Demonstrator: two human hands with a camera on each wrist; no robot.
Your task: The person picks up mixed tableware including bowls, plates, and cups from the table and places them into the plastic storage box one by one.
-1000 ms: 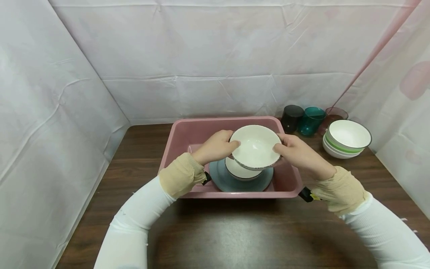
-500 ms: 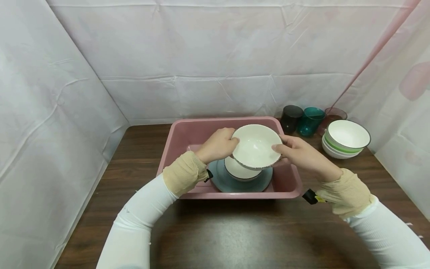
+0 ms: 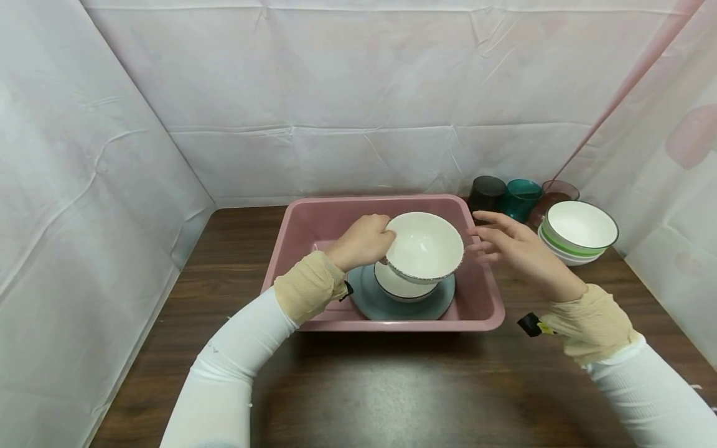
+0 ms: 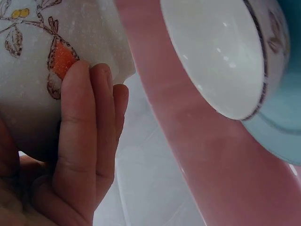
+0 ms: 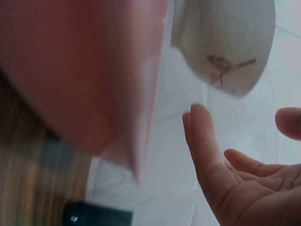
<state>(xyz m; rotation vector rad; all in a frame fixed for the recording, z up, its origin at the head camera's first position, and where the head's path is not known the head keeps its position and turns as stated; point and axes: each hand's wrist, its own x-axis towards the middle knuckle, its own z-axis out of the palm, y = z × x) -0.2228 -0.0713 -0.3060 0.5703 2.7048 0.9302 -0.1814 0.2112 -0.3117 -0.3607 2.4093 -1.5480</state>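
Note:
My left hand (image 3: 363,241) grips the left rim of a white bowl (image 3: 426,246), thumb inside and fingers under its painted outer wall (image 4: 28,94). The bowl is held over the pink basin (image 3: 336,325), its inside tipped toward me. Below it a second white bowl (image 3: 400,286) sits on a blue-grey plate (image 3: 366,302) in the basin, partly hidden by the held bowl. My right hand (image 3: 518,252) is off the bowl's right side, fingers spread, over the basin's right edge. In the right wrist view a gap shows between its fingers and the held bowl (image 5: 230,52).
Behind the right hand stand a dark cup (image 3: 486,194), a teal cup (image 3: 521,196) and a reddish clear cup (image 3: 560,190). A stack of bowls (image 3: 582,227), white and green, stands at the right. White cloth (image 3: 358,93) hangs behind the wooden table (image 3: 392,392).
My right hand has let go of the bowl's rim and moved a little to the right, its fingers opening. The left hand still holds the bowl, which has shifted slightly left and down.

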